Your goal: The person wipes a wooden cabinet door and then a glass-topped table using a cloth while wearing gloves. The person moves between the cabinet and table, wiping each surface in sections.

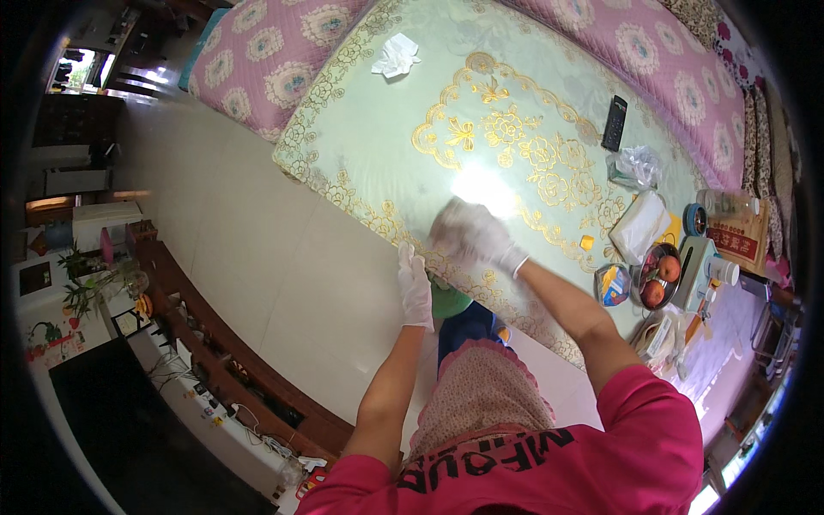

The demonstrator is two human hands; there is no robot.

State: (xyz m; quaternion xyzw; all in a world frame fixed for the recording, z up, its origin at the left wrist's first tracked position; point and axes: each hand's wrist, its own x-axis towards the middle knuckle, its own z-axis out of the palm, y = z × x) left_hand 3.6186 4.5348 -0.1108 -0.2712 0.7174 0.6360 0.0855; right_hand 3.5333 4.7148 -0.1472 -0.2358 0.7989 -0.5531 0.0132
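My right hand (479, 235), in a white glove, is over the near edge of a table covered by a pale green tablecloth (380, 141) with gold flower patterns. It is blurred by motion, and whether it holds anything is unclear. At the table's edge is my left hand (415, 290), also gloved, its fingers pointing away from me. Just right of it, below the edge, a green object (449, 302) is partly hidden by the tablecloth. I cannot tell whether the left hand grips it. A crumpled white tissue (396, 56) lies at the table's far left.
On the right stand a metal bowl (637, 293) with apples, a white packet (639, 217), a clear plastic bag (637, 166) and a black remote control (615, 123). A small yellow piece (586, 243) lies nearby. Pink quilted sofa covers (257, 64) border the table; a low brown cabinet (251, 360) runs along the left.
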